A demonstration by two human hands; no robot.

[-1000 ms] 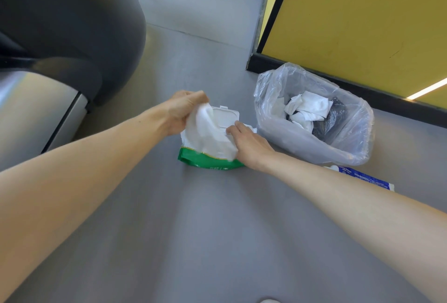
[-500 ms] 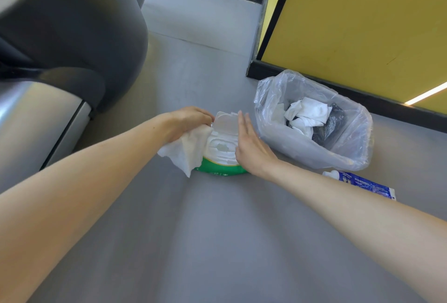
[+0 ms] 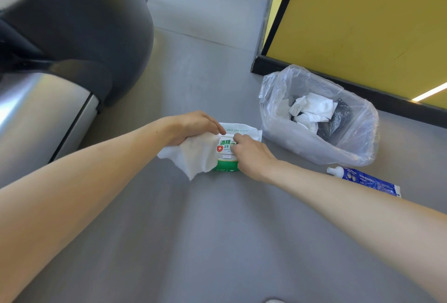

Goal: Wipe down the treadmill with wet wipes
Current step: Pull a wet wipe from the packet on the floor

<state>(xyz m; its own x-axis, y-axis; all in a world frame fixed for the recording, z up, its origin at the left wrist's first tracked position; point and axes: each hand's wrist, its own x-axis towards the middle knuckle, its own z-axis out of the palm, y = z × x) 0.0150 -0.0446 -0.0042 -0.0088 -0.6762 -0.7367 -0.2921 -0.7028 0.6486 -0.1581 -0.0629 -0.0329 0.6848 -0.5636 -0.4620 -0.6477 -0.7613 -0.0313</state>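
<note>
Treadmill (image 3: 84, 24): up in the top left corner. You only get the dark grey rounded housing and a silver side rail under it, all a bit blurry. It's well apart from both hands.

Wipe (image 3: 193, 157): one white sheet, crumpled and hanging loose, draped partly over the left side of the pack, with its bottom corner down near the floor.

Left hand (image 3: 193, 124): fingers curled around the top of that wipe, bunching it up. The fingertips sit right at the top edge of the pack's lid.

Wipes pack (image 3: 226, 155): white and green soft pack with a red cross badge and printed label, sitting on the floor between the two hands. The lid looks flat and closed.

Right hand (image 3: 251, 155): bent over the right side of the pack, holding it down, fingertips on the lid label. The thumb is hidden, so I can't say how it sits.

Floor (image 3: 217, 230): plain grey, and everything here is on it.

Bin bag (image 3: 350, 147): clear plastic liner, open at the top, just right of the pack and near the wall.

Used wipes (image 3: 312, 106): scrunched white wipes inside the bag, with something dark next to them that I can't make out.

Tube (image 3: 365, 180): blue and white with a white cap, lying flat on the floor just in front of the bag.

Wall (image 3: 362, 24): yellow panel with a black skirting strip along the bottom, behind the bag.
</note>
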